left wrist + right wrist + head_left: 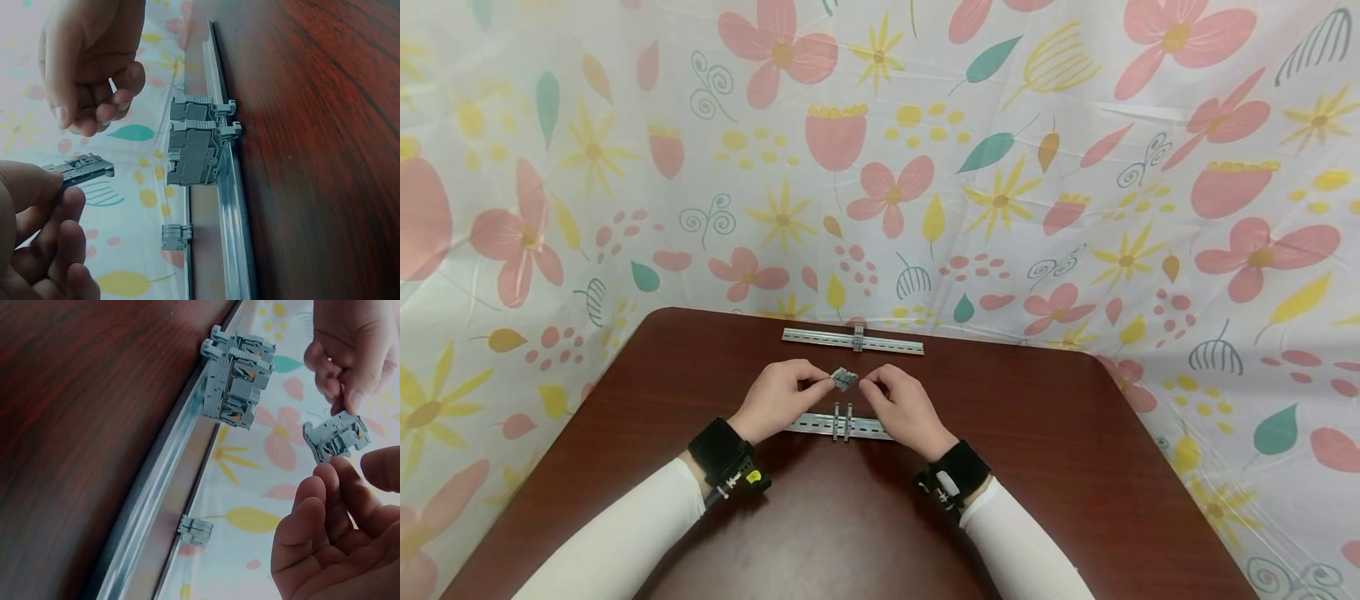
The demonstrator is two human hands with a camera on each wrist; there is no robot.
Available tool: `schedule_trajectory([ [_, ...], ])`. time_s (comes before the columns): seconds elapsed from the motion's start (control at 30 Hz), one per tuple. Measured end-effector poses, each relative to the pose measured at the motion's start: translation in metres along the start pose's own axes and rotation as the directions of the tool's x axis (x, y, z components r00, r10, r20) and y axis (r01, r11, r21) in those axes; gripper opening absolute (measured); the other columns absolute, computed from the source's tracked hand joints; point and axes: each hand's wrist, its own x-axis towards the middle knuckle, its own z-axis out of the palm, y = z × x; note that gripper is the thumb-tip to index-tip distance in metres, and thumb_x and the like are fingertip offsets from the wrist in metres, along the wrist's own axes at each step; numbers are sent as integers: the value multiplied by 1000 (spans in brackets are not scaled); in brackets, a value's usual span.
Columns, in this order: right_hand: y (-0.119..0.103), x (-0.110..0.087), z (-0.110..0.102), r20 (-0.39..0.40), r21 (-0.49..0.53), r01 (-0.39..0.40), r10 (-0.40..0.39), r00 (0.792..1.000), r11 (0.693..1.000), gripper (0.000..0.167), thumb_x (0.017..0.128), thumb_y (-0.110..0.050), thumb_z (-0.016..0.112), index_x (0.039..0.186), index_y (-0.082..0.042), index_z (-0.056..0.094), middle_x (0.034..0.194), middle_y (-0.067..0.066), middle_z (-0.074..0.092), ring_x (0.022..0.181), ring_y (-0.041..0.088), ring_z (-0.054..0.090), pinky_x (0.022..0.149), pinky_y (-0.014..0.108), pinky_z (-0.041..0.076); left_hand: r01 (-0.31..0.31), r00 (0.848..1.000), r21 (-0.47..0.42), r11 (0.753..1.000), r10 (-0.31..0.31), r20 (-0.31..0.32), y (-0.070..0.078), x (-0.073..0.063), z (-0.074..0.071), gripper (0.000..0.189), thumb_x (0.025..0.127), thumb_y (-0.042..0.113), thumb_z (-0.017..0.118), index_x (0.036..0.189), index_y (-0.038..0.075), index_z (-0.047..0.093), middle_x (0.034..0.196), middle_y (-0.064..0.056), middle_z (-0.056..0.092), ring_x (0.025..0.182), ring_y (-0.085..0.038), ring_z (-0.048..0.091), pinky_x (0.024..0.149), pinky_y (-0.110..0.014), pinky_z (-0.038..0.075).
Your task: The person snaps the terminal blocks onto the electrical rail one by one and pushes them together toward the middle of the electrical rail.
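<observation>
My left hand (pixel 781 398) pinches a grey DIN-rail terminal block (pixel 844 379) between thumb and fingers, held in the air above the table. In the left wrist view this terminal block (pixel 84 169) points toward the right hand. My right hand (pixel 908 408) hovers beside it, fingers loosely bent, thumb apart, nothing gripped. In the right wrist view its fingertips (pixel 325 472) appear close to the block's lower edge; whether they touch cannot be told. Below both hands lies a slotted metal DIN rail (pixel 812 423) with two grey terminal blocks (pixel 194 153) mounted a small gap apart.
Farther back on the brown table (pixel 1037 467) lies a second DIN rail (pixel 820 337), carrying a small cluster of grey terminal blocks (pixel 858 336) near its middle. A flower-patterned curtain (pixel 1000 250) hangs behind the table and at its sides.
</observation>
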Motion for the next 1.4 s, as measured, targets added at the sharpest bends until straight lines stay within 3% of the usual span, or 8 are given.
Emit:
schedule_trajectory([
  [0.17, 0, -1, 1, 21, 94, -67, 65, 998, 993, 27, 118, -28, 60, 113, -8, 78, 96, 2, 68, 76, 21, 59, 71, 37, 48, -141, 986, 148, 979, 152, -66, 2, 1, 3, 11, 104, 23, 82, 107, 15, 88, 91, 10, 73, 77, -13, 63, 69, -32, 51],
  [0.33, 0, 0, 3, 61, 204, -150, 140, 988, 968, 42, 120, -39, 54, 116, -5, 78, 108, 11, 77, 92, 30, 74, 81, 43, 61, -213, 967, 227, 950, 239, -92, 4, 0, 4, 8, 103, 20, 84, 106, 14, 88, 90, 7, 74, 82, -19, 67, 69, -33, 53],
  [0.43, 0, 2, 4, 85, 250, -184, 168, 982, 951, 50, 120, -44, 51, 117, -2, 78, 106, 11, 78, 95, 29, 76, 85, 45, 63, -251, 954, 254, 934, 284, -101, 4, -1, 5, 7, 102, 18, 85, 106, 13, 88, 91, 6, 74, 83, -16, 66, 69, -33, 55],
  [0.57, 0, 2, 5, 103, 302, -226, 204, 974, 926, 58, 120, -49, 48, 115, 0, 79, 97, 11, 76, 90, 26, 74, 79, 40, 60, -316, 927, 304, 899, 361, -105, 5, -1, 6, 8, 101, 17, 85, 107, 12, 88, 92, 4, 76, 87, -16, 68, 73, -34, 59],
  [0.83, -3, 1, 4, 158, 433, -297, 252, 955, 851, 66, 117, -57, 50, 112, 2, 79, 96, 15, 76, 86, 38, 68, 65, 33, 49, -432, 857, 369, 823, 502, -114, 4, 1, 11, 9, 97, 13, 89, 105, 9, 88, 93, 3, 77, 87, -16, 68, 71, -32, 59],
  [0.97, -3, 0, 4, 183, 482, -298, 238, 954, 824, 66, 118, -55, 50, 110, 6, 75, 96, 17, 73, 84, 42, 60, 67, 35, 47, -465, 840, 376, 802, 534, -100, 4, 0, 14, 11, 95, 13, 90, 105, 9, 87, 94, 3, 77, 87, -16, 67, 72, -31, 59],
  [1.2, -2, 0, 5, 218, 557, -327, 246, 944, 763, 54, 118, -47, 54, 113, 3, 73, 97, 18, 72, 80, 30, 55, 70, 35, 43, -496, 825, 386, 778, 561, -70, 4, -1, 15, 13, 94, 16, 93, 104, 10, 87, 94, 3, 77, 88, -16, 68, 74, -31, 59],
  [1.4, -2, 0, 4, 230, 581, -325, 232, 945, 746, 47, 118, -41, 58, 109, 3, 71, 97, 22, 71, 74, 27, 51, 68, 33, 42, -519, 809, 378, 767, 583, -73, 5, -1, 16, 17, 90, 15, 95, 104, 9, 88, 93, 2, 77, 86, -16, 67, 70, -30, 57],
])
